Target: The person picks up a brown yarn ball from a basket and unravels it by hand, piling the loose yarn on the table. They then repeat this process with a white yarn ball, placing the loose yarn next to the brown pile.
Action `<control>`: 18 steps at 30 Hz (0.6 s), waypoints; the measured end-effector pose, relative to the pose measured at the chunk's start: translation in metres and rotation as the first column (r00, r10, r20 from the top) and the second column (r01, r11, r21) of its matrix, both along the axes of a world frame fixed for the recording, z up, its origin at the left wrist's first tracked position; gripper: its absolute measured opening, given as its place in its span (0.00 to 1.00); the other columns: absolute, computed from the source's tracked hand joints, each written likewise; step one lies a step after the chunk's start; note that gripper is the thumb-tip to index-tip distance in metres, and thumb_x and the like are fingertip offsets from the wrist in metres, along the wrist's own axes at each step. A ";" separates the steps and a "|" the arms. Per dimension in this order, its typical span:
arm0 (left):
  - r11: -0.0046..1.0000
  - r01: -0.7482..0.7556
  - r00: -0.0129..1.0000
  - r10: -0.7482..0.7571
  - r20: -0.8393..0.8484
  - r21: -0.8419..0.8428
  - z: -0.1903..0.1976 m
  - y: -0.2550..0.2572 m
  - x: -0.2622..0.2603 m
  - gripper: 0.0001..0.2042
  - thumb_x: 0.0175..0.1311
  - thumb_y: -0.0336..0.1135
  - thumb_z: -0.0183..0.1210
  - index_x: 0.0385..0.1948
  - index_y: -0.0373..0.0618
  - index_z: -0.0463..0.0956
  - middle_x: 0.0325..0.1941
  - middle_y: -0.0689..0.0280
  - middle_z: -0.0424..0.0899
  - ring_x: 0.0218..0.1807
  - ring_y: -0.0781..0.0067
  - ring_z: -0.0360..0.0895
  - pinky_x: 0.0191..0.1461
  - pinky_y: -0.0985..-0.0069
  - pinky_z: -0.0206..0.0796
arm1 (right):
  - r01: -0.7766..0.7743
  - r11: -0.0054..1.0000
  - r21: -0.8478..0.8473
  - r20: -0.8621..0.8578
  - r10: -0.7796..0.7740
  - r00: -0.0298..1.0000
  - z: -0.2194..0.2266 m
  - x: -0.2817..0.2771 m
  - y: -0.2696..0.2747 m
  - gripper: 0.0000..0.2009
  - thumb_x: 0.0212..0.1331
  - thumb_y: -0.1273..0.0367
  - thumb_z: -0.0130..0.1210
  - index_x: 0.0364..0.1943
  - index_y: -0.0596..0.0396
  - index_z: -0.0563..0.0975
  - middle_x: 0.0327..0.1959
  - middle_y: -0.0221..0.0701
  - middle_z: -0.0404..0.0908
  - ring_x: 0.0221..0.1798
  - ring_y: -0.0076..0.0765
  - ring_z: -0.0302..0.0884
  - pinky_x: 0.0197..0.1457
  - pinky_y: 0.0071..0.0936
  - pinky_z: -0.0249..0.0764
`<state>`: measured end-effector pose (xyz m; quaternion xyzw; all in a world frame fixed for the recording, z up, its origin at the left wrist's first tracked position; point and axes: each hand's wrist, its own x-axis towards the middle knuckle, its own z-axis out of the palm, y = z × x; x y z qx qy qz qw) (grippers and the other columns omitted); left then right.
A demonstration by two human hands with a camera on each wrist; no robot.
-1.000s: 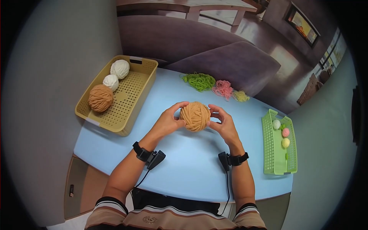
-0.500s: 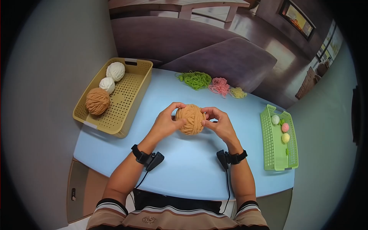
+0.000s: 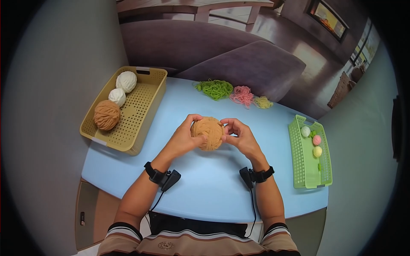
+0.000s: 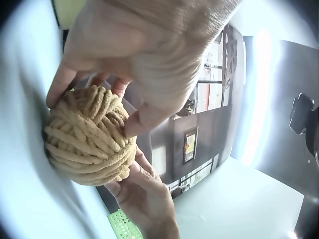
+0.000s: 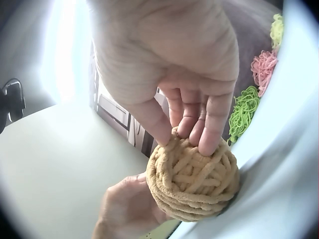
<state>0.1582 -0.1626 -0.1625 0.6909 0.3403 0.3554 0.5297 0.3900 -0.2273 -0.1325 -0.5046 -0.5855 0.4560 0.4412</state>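
A light tan yarn ball is held between both hands over the middle of the table. My left hand grips its left side, thumb on the near face and fingers round the far side. On the other side, my right hand pinches the ball with thumb and fingertips. In the right wrist view those fingertips press into the strands at one end of the ball. The left wrist view shows thick wound strands on the ball, with the left thumb and fingers spread over it.
At the left stands a tan basket with two white yarn balls and a brown yarn ball. Green, pink and pale yellow yarn lie along the back. A green basket with small balls stands right.
Both hands and the yarn ball have shifted slightly left in the head view, as has most of the scene. The ball has turned between the hands, its strands now lying differently.
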 end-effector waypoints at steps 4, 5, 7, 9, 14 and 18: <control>0.992 0.011 0.998 -0.004 0.057 -0.128 0.006 0.002 -0.002 0.26 0.60 0.35 0.66 0.60 0.41 0.67 0.62 0.57 0.72 0.53 0.65 0.77 0.58 0.71 0.71 | -0.050 0.996 -0.072 -0.171 0.037 0.985 -0.001 0.000 0.000 0.22 0.61 0.78 0.59 0.60 0.62 0.71 0.37 0.26 0.76 0.41 0.22 0.77 0.50 0.26 0.82; 0.991 0.015 0.999 -0.011 0.036 -0.130 0.008 0.001 -0.003 0.27 0.61 0.35 0.66 0.60 0.41 0.67 0.63 0.57 0.72 0.53 0.66 0.77 0.58 0.71 0.72 | -0.058 0.996 -0.073 -0.177 0.044 0.983 -0.002 0.000 0.000 0.21 0.63 0.78 0.58 0.60 0.62 0.71 0.38 0.27 0.77 0.40 0.22 0.77 0.49 0.26 0.83; 0.991 0.025 1.000 -0.026 -0.008 -0.133 0.011 0.001 -0.004 0.27 0.61 0.35 0.66 0.62 0.41 0.67 0.63 0.56 0.72 0.55 0.67 0.77 0.57 0.71 0.72 | 0.016 0.995 -0.100 -0.120 -0.028 0.992 0.000 -0.001 -0.001 0.21 0.63 0.76 0.58 0.60 0.61 0.71 0.37 0.27 0.77 0.38 0.23 0.79 0.46 0.26 0.83; 0.997 0.031 0.998 -0.034 -0.047 -0.069 0.007 0.003 -0.006 0.30 0.61 0.35 0.66 0.65 0.41 0.66 0.63 0.55 0.74 0.55 0.69 0.78 0.55 0.72 0.73 | 0.073 0.984 -0.163 -0.037 -0.080 0.996 0.000 0.000 -0.002 0.21 0.64 0.74 0.60 0.60 0.61 0.71 0.38 0.28 0.78 0.37 0.25 0.81 0.42 0.25 0.83; 0.998 0.061 0.967 -0.063 -0.247 -0.016 0.009 0.007 -0.012 0.35 0.59 0.35 0.66 0.70 0.41 0.64 0.63 0.54 0.76 0.57 0.67 0.78 0.57 0.70 0.74 | 0.059 0.943 -0.327 0.087 -0.032 0.996 -0.001 0.005 0.000 0.24 0.65 0.64 0.62 0.60 0.61 0.72 0.43 0.34 0.83 0.39 0.28 0.84 0.39 0.27 0.82; 0.993 0.110 0.983 -0.101 -0.150 0.053 0.011 0.004 -0.011 0.35 0.56 0.34 0.66 0.69 0.41 0.66 0.64 0.52 0.77 0.61 0.57 0.77 0.64 0.66 0.70 | 0.051 0.952 -0.302 0.120 -0.015 0.993 0.000 0.007 0.001 0.24 0.63 0.61 0.65 0.58 0.61 0.75 0.47 0.36 0.85 0.42 0.29 0.85 0.40 0.27 0.82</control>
